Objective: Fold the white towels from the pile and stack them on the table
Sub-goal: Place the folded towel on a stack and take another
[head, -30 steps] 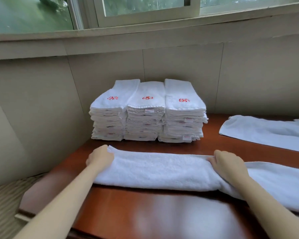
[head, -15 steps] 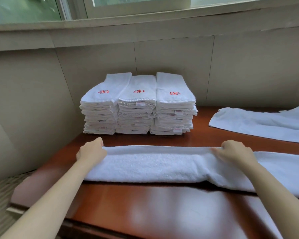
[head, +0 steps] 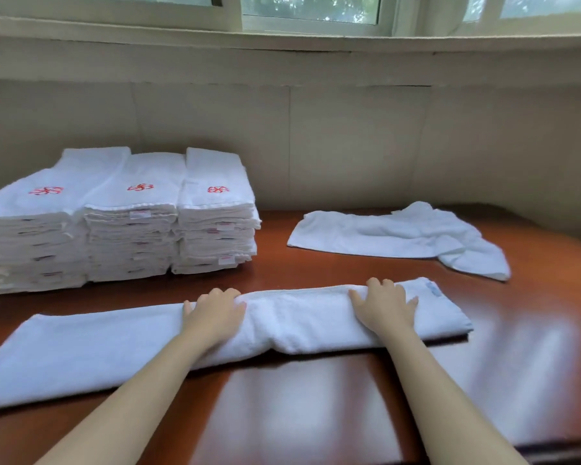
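Observation:
A long white towel, folded lengthwise into a strip, lies across the brown table in front of me. My left hand rests flat on the strip's middle, its fingertips at the far edge. My right hand presses on the strip near its right end with fingers spread. Three stacks of folded white towels with red emblems stand side by side at the back left. A loose, crumpled white towel lies at the back right.
A beige panelled wall closes off the table's far side, with a window sill above. The table's front edge runs just below my forearms. Bare glossy wood shows at the right and in front of the strip.
Both hands have slid right along the strip: the left from its left end to the middle, the right to near the right end. The view has turned to the right.

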